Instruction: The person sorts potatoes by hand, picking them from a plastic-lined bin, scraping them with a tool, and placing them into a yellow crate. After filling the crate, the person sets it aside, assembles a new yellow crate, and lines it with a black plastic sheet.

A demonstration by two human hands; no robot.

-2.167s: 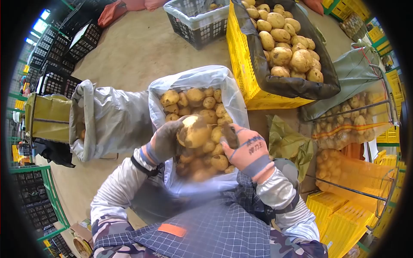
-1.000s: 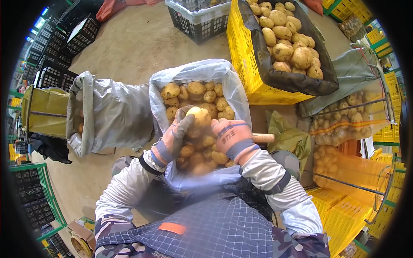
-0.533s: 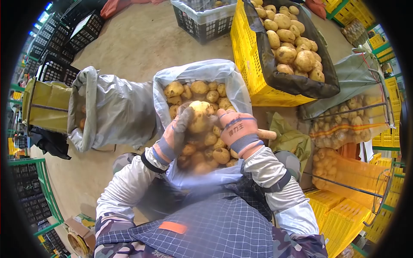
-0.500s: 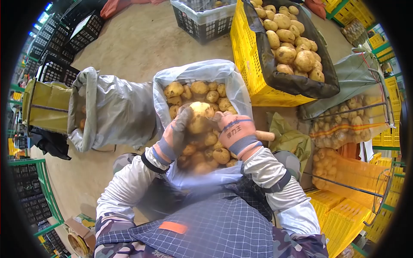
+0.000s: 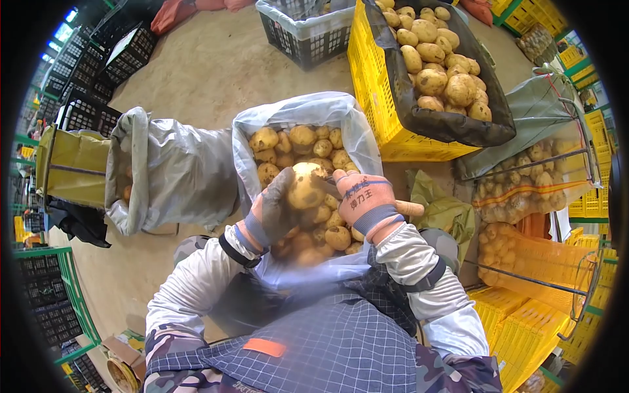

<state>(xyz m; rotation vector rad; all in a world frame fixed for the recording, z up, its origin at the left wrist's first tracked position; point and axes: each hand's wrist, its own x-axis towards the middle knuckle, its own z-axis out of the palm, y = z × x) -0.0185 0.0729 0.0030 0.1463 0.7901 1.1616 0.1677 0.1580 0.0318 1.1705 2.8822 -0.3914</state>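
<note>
Your left hand (image 5: 272, 206) is wrapped round the side of one big potato (image 5: 306, 190). Your right hand (image 5: 365, 196) is closed on a tool with a wooden handle (image 5: 411, 208), which pokes out past the outer side of your fist. Your two hands are near each other, with the potato up at your left fingers, over the bin with the pale liner (image 5: 359, 131). The front of the tool is small and dark, so I cannot tell if it touches the potato.

Hold the potato snug, but don't squash it. It is round and may have dirt on it, so I think it could roll or slip. Tuck your left thumb and fingers back, away from the front of the tool, as it may be sharp. Use small, soft moves with your right hand, and point them away from your left palm. The top has a brown patch, so turn the potato a little to see it well. Stop the tool each time you turn. Stay low over the loose potatoes (image 5: 337, 238), so a slip is only a short, soft drop.
</note>
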